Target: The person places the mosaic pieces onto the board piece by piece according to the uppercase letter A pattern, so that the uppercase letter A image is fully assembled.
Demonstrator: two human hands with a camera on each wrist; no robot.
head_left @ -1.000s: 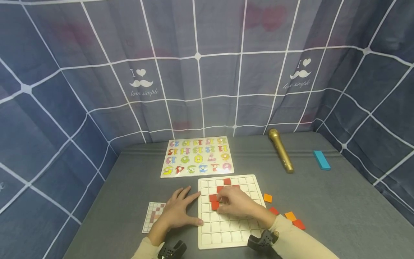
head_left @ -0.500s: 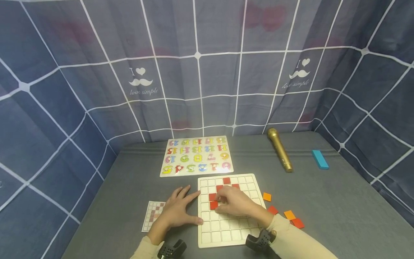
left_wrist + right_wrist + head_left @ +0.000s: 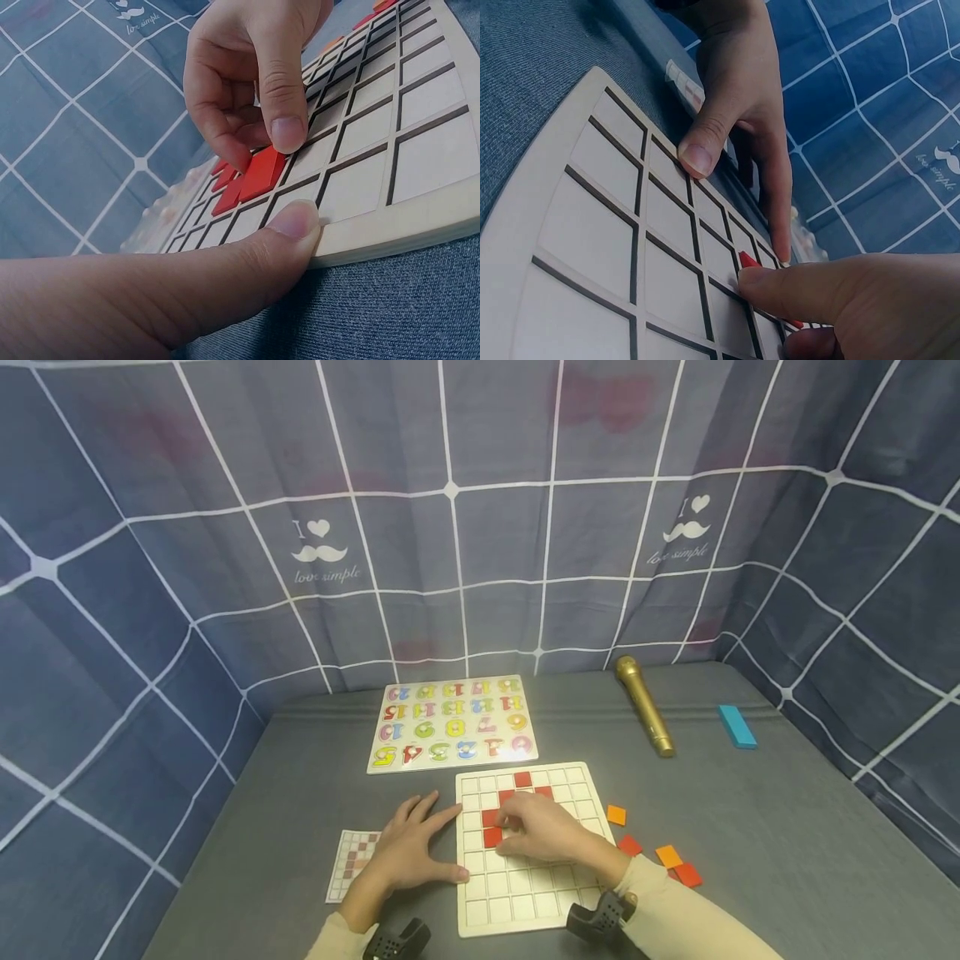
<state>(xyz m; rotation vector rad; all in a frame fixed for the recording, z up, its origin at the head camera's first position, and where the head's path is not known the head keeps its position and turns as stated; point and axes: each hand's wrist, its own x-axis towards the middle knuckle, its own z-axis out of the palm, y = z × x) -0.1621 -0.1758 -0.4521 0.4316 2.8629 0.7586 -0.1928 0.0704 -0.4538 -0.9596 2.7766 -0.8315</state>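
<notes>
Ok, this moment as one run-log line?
left hand: thumb on grid board edge | right hand: fingertips on red tile | loose tiles: beside board

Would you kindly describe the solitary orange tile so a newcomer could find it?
Find the pale grid board on the grey table. Just past its right edge lie loose tiles; go to the orange tile farthest back. Unlike the other orange tile, which is bunched with red tiles, it lies alone.

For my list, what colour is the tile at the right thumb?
The tile is red, clearest in the left wrist view.
</notes>
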